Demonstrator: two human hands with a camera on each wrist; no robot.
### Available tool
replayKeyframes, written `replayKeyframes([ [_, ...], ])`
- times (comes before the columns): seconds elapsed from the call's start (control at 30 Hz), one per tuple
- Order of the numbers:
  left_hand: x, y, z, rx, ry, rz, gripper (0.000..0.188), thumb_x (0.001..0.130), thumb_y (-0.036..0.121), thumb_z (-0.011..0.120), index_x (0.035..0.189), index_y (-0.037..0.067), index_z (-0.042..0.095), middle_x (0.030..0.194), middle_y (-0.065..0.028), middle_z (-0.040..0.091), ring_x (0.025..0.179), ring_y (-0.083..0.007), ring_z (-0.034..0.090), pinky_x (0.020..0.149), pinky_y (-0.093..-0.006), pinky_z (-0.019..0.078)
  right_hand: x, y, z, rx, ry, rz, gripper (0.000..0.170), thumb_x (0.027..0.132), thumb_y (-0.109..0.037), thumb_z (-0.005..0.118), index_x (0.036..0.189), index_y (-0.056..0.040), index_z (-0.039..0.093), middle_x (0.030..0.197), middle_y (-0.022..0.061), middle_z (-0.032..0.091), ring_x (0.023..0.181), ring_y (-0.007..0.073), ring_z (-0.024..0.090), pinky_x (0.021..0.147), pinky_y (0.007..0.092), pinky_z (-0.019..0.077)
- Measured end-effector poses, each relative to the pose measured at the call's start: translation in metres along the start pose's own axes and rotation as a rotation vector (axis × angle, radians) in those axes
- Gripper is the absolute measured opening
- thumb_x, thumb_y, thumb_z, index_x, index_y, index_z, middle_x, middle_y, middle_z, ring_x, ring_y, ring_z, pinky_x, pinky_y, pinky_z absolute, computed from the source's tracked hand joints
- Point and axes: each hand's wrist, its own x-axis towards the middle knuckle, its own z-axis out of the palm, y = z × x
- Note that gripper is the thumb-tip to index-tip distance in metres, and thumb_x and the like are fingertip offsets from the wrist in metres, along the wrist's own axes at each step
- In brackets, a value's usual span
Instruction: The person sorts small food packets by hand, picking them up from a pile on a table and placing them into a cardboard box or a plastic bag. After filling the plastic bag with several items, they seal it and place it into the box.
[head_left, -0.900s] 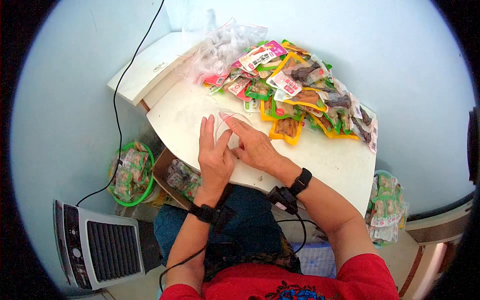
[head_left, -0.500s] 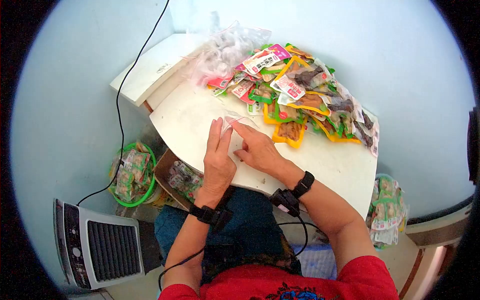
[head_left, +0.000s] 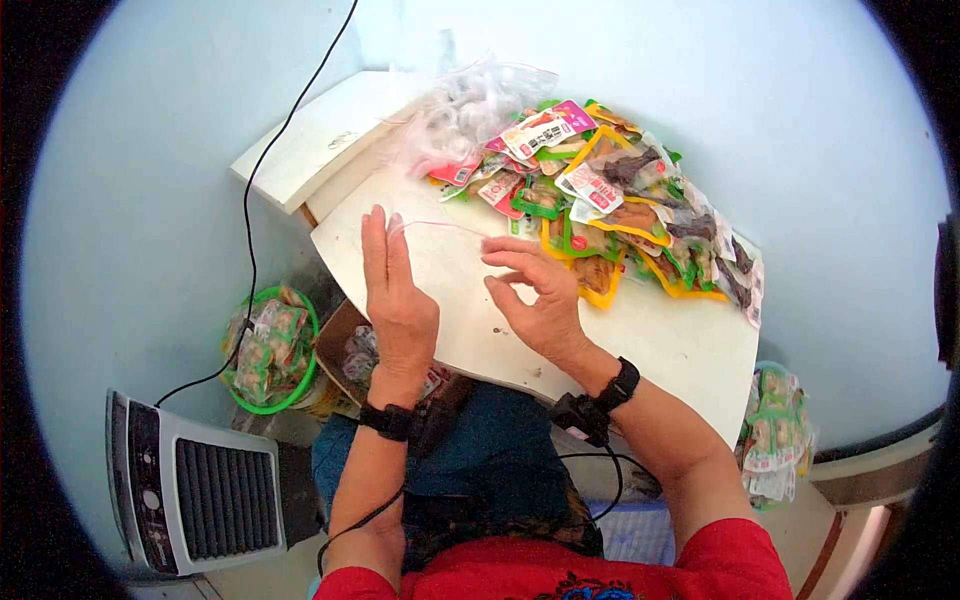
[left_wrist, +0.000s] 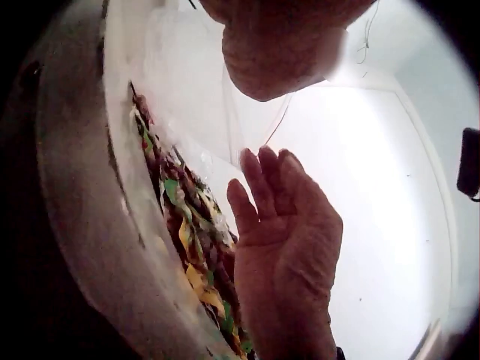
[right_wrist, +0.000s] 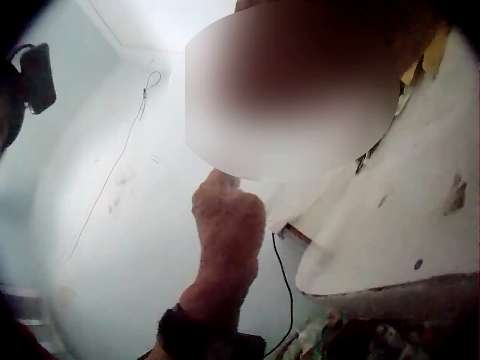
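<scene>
A clear plastic zip bag (head_left: 440,225) with a thin pink line along its mouth stretches between the two hands over the table. My left hand (head_left: 402,300) points away from me with two fingers straight, and the bag's edge meets its fingertips; the thumb is hidden. On the other side my right hand (head_left: 540,295) pinches the bag's edge at the fingertips, its fingers bent. In the left wrist view the pink line runs to the right hand (left_wrist: 289,232). A blurred patch covers much of the right wrist view, above the left hand (right_wrist: 229,232).
Sealed food packets (head_left: 610,200) lie heaped at the table's back right. Beside them is a pile of clear bags (head_left: 470,110). A green basket (head_left: 316,345) of packets and an open cardboard box (head_left: 335,345) stand below left, near an air cooler (head_left: 215,490). More packets (head_left: 775,430) are stacked at right.
The hands were close together at the bag's mouth. Now they have moved apart, left hand leftward, right hand rightward, and the bag's pink edge is drawn out between them.
</scene>
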Motion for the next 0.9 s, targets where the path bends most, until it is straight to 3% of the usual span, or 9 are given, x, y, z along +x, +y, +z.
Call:
replayKeyframes([
  [0.07,0.011,-0.001,-0.006,0.051,0.051,0.030,0.054,0.078,-0.018,0.045,0.131,-0.010,0.049,0.144,-0.0274,0.042,0.136,-0.0419,0.039,0.112,-0.0453,0.0363,0.003,0.004,-0.004,-0.003,0.033,-0.074,0.025,0.083,0.003,0.066,0.108,-0.0005,0.067,0.123,0.0100,0.063,0.101,0.0151,0.066,0.076,0.0272,0.0573],
  [0.13,0.017,-0.004,-0.011,0.098,0.090,0.053,0.055,0.077,-0.019,0.045,0.131,-0.010,0.050,0.144,-0.0272,0.042,0.136,-0.0419,0.040,0.112,-0.0447,0.0364,0.004,0.008,-0.006,-0.037,0.046,-0.005,0.024,0.083,0.005,0.064,0.107,-0.0012,0.067,0.122,0.0111,0.063,0.103,0.0174,0.065,0.077,0.0274,0.0578],
  [0.47,-0.036,-0.008,0.031,-0.156,-0.173,-0.206,0.068,0.070,-0.017,0.042,0.138,-0.009,0.040,0.150,-0.0290,0.032,0.139,-0.0431,0.034,0.115,-0.0429,0.0314,0.003,0.039,-0.015,-0.313,0.036,0.141,0.023,0.081,0.005,0.065,0.102,-0.0037,0.069,0.121,0.0119,0.063,0.101,0.0206,0.066,0.070,0.0263,0.0590],
  [0.63,-0.039,-0.017,0.033,-0.156,-0.136,-0.191,0.066,0.069,-0.019,0.042,0.134,-0.009,0.044,0.146,-0.0292,0.038,0.137,-0.0435,0.037,0.113,-0.0431,0.0343,0.004,0.043,-0.016,-0.344,0.039,0.127,0.024,0.079,0.006,0.066,0.100,-0.0036,0.068,0.119,0.0136,0.063,0.099,0.0249,0.067,0.069,0.0278,0.0611],
  [0.77,-0.040,-0.017,0.031,-0.201,-0.113,-0.208,0.065,0.069,-0.019,0.041,0.133,-0.009,0.046,0.144,-0.0284,0.041,0.136,-0.0428,0.038,0.113,-0.0434,0.0347,0.004,0.043,-0.021,-0.400,0.026,0.115,0.025,0.081,0.006,0.065,0.104,-0.0035,0.069,0.122,0.0119,0.062,0.103,0.0184,0.065,0.071,0.0240,0.0584],
  [0.9,-0.037,-0.016,0.030,-0.251,-0.111,-0.228,0.056,0.074,-0.017,0.046,0.130,-0.012,0.047,0.143,-0.0297,0.041,0.135,-0.0454,0.037,0.112,-0.0447,0.0364,0.010,0.047,-0.026,-0.602,-0.004,0.022,0.027,0.079,0.003,0.066,0.106,-0.0022,0.066,0.122,0.0171,0.061,0.108,0.0304,0.063,0.083,0.0366,0.0559],
])
